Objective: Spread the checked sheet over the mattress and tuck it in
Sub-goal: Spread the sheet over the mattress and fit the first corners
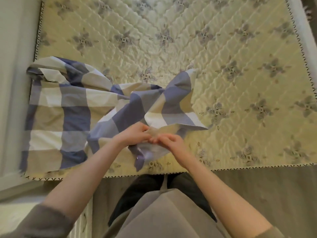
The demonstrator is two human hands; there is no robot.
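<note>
One checked sheet (72, 107) is lying crumpled on the one quilted mattress (240, 66), mostly to the left of and beyond the hands. Two hands are meeting at the near edge: the left hand (135, 134) and the right hand (169, 141) are both pinching one fold of the sheet.

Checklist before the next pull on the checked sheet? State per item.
1. Left hand grips the checked sheet: ok.
2. Right hand grips it too, close beside the left: ok.
3. Held part is a corner: cannot tell, the fabric is bunched.
4. Sheet spread over the mattress: not ok, it lies crumpled on the near-left part and the rest is bare.
5. Near edge tucked: not ok, the edge trim is exposed.
6. Left side tucked: cannot tell, it is blurred there.
</note>
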